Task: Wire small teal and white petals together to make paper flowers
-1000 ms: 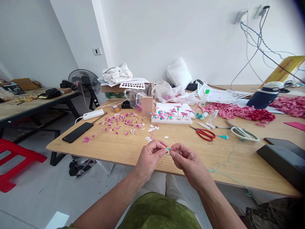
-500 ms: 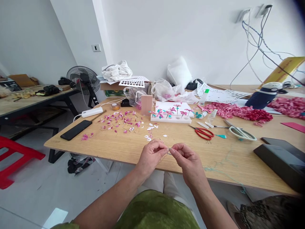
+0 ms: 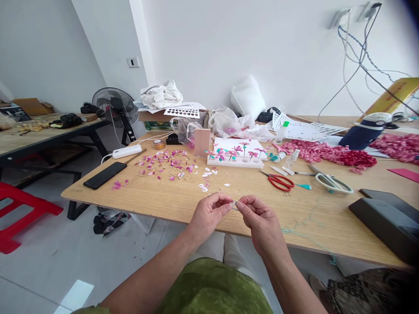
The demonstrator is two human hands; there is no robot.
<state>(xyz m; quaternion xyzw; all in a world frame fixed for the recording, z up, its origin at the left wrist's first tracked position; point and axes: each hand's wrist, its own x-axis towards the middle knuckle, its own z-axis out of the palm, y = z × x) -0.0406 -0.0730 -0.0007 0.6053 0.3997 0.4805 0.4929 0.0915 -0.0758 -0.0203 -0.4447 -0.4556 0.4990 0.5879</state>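
My left hand (image 3: 211,212) and my right hand (image 3: 258,218) meet over the table's front edge, fingertips almost touching. Both pinch a small pale piece (image 3: 235,206), mostly hidden by the fingers; its kind is too small to make out. Just beyond the hands lie white petals (image 3: 203,187). Pink petals with thin stems (image 3: 172,165) are scattered to the left of them. Behind, a white foam block (image 3: 235,162) holds several upright pink flowers with teal leaves (image 3: 244,146).
Red-handled scissors (image 3: 280,182), white-handled scissors (image 3: 334,182) and a small clear bottle (image 3: 291,160) lie to the right. A dark box (image 3: 382,224) stands at the right edge. On the left are a phone (image 3: 104,175) and a white power strip (image 3: 127,151). Teal thread (image 3: 307,238) hangs over the front edge.
The view has shifted slightly. Both hands keep their pinch at nearly the same place, and a little more of the pale piece shows between the fingertips.
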